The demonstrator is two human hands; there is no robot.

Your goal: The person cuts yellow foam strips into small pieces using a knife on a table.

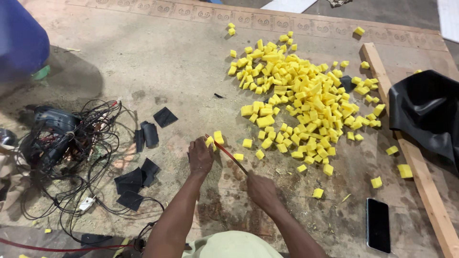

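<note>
A thin red-handled blade (233,157) is gripped in the closed right hand (260,190). A yellow foam piece (214,139) is pinned under the left hand (200,155) fingers, the foam-cube pile (301,95) lying beyond them.

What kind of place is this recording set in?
Probably an informal workshop, with the work done on a worn board at floor level. Signs: a heap of cut yellow foam cubes, a power tool in tangled cables, and a blade held by the hands.
</note>
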